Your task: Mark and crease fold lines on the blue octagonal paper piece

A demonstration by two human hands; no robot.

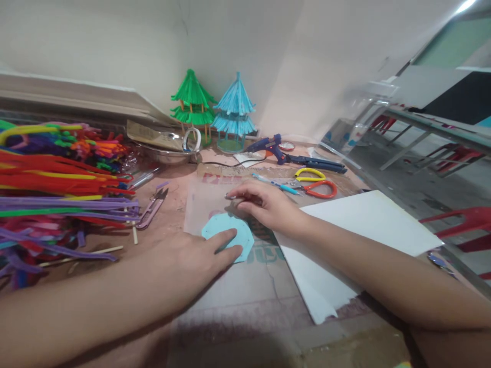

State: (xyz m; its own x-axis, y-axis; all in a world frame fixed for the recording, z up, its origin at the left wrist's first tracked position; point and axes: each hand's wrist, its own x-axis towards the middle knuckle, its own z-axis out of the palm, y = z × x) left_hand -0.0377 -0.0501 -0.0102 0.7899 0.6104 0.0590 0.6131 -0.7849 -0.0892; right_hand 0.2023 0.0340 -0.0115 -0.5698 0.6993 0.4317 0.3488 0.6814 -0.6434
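A light blue octagonal piece of paper (pixel 220 225) lies on the plastic-covered work surface, with small dark marks near its edges. My left hand (pixel 203 250) rests on it, two fingers stretched out and pressing it flat. Just above and to the right of the paper is my right hand (pixel 264 202), its thumb and index finger pinched together. A small, thin thing seems to stick out at the fingertips, too small and blurred to name. Behind that hand lie a light blue pen (pixel 289 189) and scissors (pixel 322 189) with one yellow and one orange handle.
Bundles of colored pipe cleaners (pixel 57 174) fill the left side, beside thread snips (pixel 153 207). A green model tower (pixel 192 102) and a blue one (pixel 235 110) stand against the wall. A glue gun (pixel 272 147) lies nearby. White board (pixel 356 225) sits under my right forearm.
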